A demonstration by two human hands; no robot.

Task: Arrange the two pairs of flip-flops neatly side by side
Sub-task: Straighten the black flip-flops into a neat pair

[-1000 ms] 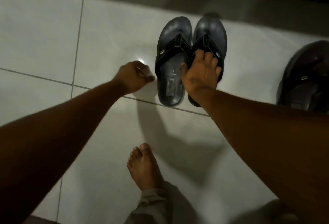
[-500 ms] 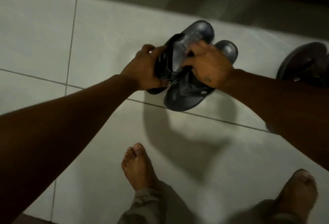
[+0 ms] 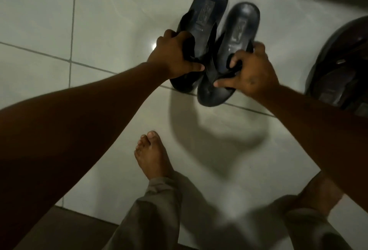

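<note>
Both dark rubber flip-flops have swung round since half a second ago, and now they sit with heels pointing away. Left flip-flop (image 3: pixel 205 23) and right flip-flop (image 3: pixel 237 37) lie side by side, nearly touching, the right one set a shade nearer the person. Each is caught at its strap: the left hand (image 3: pixel 175 54) has its grip clenched on the left one, the right hand (image 3: pixel 253 72) grasps the right. Whether the soles rest on the pale tiled floor (image 3: pixel 111 23) or hang just above is blurred (hard to call). This looks like the straightening of the first pair. Next, I'd judge, comes squaring the toes level, letting go, then reaching for the second dark pair (image 3: pixel 338 66) at the right edge, well apart. A bare foot (image 3: pixel 153 156) stands below.
</note>
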